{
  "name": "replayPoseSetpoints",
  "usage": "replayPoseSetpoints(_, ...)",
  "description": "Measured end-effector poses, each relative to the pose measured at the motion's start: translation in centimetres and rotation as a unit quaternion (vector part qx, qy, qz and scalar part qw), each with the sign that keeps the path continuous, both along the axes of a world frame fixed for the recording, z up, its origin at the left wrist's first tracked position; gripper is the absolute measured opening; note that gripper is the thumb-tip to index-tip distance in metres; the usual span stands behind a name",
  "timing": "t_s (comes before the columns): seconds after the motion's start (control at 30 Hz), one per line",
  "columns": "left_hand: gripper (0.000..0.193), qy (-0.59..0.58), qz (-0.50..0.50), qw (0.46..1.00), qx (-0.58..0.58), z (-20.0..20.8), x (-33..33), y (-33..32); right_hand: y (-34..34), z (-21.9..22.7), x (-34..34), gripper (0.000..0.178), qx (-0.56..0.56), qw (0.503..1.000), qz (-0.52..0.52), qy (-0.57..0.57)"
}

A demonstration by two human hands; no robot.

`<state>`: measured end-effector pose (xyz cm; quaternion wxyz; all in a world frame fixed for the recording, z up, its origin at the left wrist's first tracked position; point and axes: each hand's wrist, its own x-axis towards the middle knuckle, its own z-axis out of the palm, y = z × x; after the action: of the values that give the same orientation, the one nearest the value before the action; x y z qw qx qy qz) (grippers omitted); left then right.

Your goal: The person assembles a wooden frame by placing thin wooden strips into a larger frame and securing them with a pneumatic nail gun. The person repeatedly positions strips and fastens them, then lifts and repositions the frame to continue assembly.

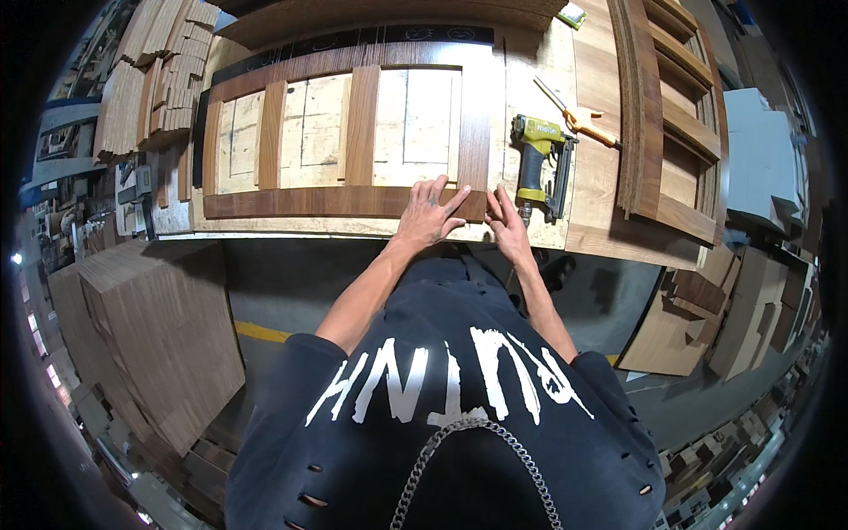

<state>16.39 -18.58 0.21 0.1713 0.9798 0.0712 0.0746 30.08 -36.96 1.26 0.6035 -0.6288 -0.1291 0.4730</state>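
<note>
A brown wooden frame (361, 124) with several crosspieces lies flat on the workbench. Its near rail (300, 202) runs along the bench's front edge. My left hand (427, 214) rests on that rail close to its right end, fingers spread and pressing down. At the frame's near right corner, my right hand (509, 231) has its fingers stretched out beside the rail's end, holding nothing that I can see. Just right of it lies a yellow-green and black nail gun (534, 163), its air hose fitting toward me.
A yellow-and-orange handled tool (585, 122) lies beyond the nail gun. More assembled frames (649, 115) are stacked on the right of the bench (596, 203). Wooden strips (168, 79) pile up at the far left. Stacked panels (159, 327) stand on the floor at left.
</note>
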Motion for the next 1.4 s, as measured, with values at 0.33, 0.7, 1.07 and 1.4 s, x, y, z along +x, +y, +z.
replayPoseSetpoints(0.33,0.075,0.007,-0.003,1.0,-0.019,-0.4,-0.1,0.0,0.2,0.5,0.6,0.081,-0.018,1.0,0.013,-0.004)
replayPoseSetpoints(0.7,0.073,0.041,0.008,0.999,-0.019,0.1,-0.2,0.2,3.2,7.1,3.1,0.049,-0.24,0.914,0.003,-0.326)
replayPoseSetpoints(1.07,0.073,0.084,0.022,0.996,-0.028,0.4,-0.1,-0.1,3.1,6.2,12.0,0.094,-0.325,0.901,0.051,-0.282)
replayPoseSetpoints(1.4,0.073,0.087,0.043,0.995,-0.023,0.5,-0.4,-0.4,1.6,11.8,9.0,0.027,-0.326,0.888,0.245,-0.21)
